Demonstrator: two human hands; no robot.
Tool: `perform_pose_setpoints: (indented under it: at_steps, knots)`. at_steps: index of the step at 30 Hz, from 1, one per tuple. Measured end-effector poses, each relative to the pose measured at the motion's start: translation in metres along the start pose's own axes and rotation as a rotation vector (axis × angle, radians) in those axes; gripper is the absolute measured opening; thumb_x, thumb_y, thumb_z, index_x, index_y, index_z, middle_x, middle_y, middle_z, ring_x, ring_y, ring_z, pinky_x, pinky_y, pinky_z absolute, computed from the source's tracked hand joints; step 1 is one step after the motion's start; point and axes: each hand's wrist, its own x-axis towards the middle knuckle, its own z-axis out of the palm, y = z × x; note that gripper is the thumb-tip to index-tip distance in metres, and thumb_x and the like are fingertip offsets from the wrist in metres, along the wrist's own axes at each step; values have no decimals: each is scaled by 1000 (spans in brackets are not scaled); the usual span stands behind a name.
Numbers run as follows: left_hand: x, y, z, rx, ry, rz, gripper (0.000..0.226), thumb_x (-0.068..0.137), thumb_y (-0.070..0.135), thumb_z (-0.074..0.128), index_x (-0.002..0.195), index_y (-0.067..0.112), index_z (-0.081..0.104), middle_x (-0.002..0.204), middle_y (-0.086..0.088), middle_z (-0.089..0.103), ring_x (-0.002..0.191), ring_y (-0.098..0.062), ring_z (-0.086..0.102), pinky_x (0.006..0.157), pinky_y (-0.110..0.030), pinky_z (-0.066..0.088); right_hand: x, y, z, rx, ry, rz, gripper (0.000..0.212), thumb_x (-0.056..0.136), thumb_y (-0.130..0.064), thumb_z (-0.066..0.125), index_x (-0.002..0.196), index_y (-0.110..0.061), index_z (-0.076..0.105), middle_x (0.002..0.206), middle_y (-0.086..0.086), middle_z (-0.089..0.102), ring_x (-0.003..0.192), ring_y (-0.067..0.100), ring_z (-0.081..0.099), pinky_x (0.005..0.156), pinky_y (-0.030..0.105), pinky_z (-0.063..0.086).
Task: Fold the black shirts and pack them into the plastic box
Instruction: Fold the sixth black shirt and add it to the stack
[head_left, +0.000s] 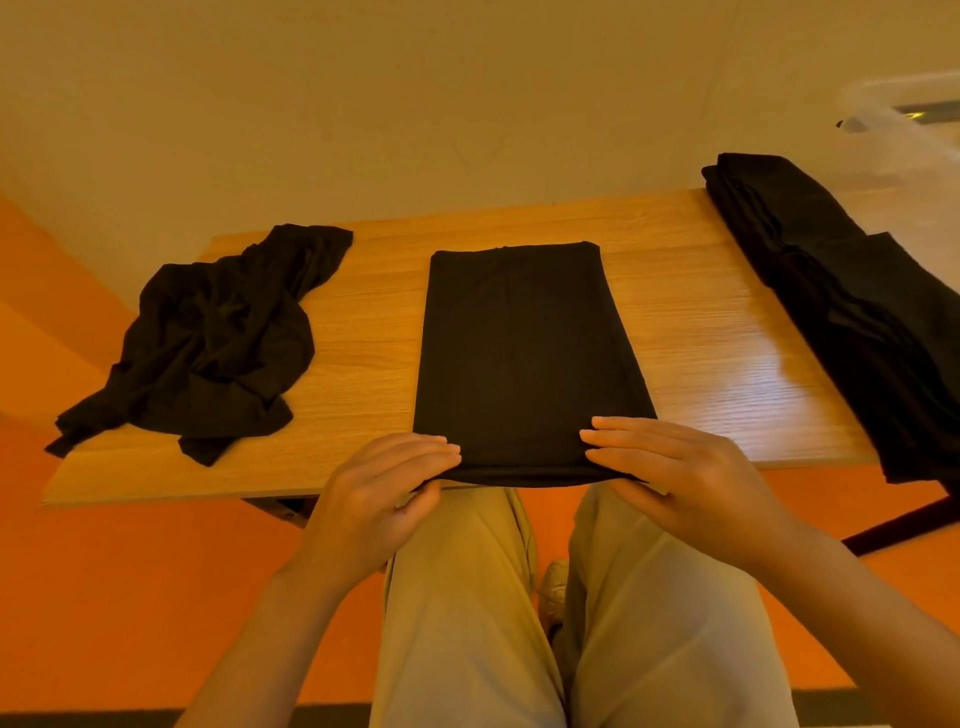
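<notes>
2 hands are on the near end of the folded black shirt (524, 358) from where I watch. It lies flat in the middle of the wooden table (363, 374) as a long rectangle, its long axis running from me toward the far wall, its far short edge close to the table's back edge and its near short edge hanging just over the front edge. My left hand (387, 493) pinches the near left corner, fingers on top and thumb under the fabric. My right hand (670, 478) pinches the near right corner the same way, fingers laid straight across the top pointing left, thumb tucked beneath. At the left of the table a crumpled black shirt (218, 343) sits in a heap, well apart from the folded one. Along the right edge a stack of folded black shirts (841, 306) stretches front to back and overhangs the near edge. Beyond that stack, at the far right, I see part of the clear plastic box (904, 130), blurred. I can read no label, brand or writing on any shirt or on the box
</notes>
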Motion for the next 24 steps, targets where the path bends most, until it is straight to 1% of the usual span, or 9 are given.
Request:
perform_pose_setpoints:
  at_steps: [3, 5, 10, 12, 15, 16, 19, 22, 24]
  knots:
    - [4, 4, -2, -116, 59, -92, 25, 87, 20, 59, 107, 12, 71, 105, 4, 70, 105, -4, 62, 92, -21, 50, -3, 8, -8, 117, -25, 93, 34, 89, -34, 51, 116, -22, 67, 119, -7, 65, 117, -3, 53, 97, 11, 42]
    - [11, 6, -5, -222, 83, -182, 25, 86, 25, 60, 107, 17, 70, 102, 7, 70, 100, -2, 64, 85, -19, 52, -1, 14, -14, 212, -28, 146, 33, 88, -36, 54, 117, -25, 65, 119, -10, 65, 117, -8, 51, 98, 7, 38]
    - [30, 9, -16, -430, 185, -429, 18, 83, 31, 73, 100, 28, 70, 94, 18, 72, 91, 0, 67, 79, -12, 50, 15, 19, -32, 497, 82, 217, 38, 87, -56, 52, 106, -27, 69, 99, -17, 70, 97, -1, 64, 84, 11, 48]
    - [39, 12, -20, -485, 244, -491, 18, 79, 20, 72, 94, 31, 72, 86, 23, 71, 84, 4, 66, 74, -8, 49, 20, 21, -39, 649, 157, 312, 32, 78, -56, 63, 98, -33, 73, 94, -15, 71, 91, 4, 67, 79, 13, 51]
    - [50, 16, -27, -528, 267, -491, 28, 75, 19, 69, 87, 43, 74, 74, 20, 70, 70, 2, 66, 65, -8, 49, 31, 25, -46, 832, 213, 424, 39, 64, -66, 70, 89, -36, 74, 88, -7, 73, 83, 7, 69, 72, 15, 53]
    - [54, 16, -28, -536, 259, -480, 29, 76, 17, 69, 86, 44, 74, 72, 20, 70, 68, 1, 66, 64, -9, 50, 37, 26, -48, 882, 218, 448, 37, 63, -64, 71, 86, -36, 75, 87, -5, 73, 82, 8, 69, 71, 16, 54]
    - [66, 10, -24, -515, 257, -541, 25, 82, 6, 69, 87, 30, 71, 67, 21, 69, 63, 6, 63, 61, -8, 48, 57, 34, -49, 917, 219, 537, 19, 69, -39, 71, 85, -29, 76, 85, -5, 74, 84, 7, 70, 71, 17, 56]
    - [82, -2, -15, -525, 247, -705, 10, 85, 17, 69, 92, 23, 71, 72, 16, 70, 68, 6, 64, 60, -7, 47, 78, 49, -41, 842, 205, 658, 11, 77, -27, 68, 88, -25, 70, 82, -9, 73, 81, 2, 69, 63, 14, 54]
    - [90, -14, -8, -475, 213, -762, 9, 86, 24, 69, 95, 21, 71, 76, 12, 70, 68, 4, 64, 59, -8, 48, 89, 59, -33, 774, 189, 702, 8, 81, -25, 69, 89, -25, 69, 77, -10, 73, 79, 0, 68, 58, 11, 51]
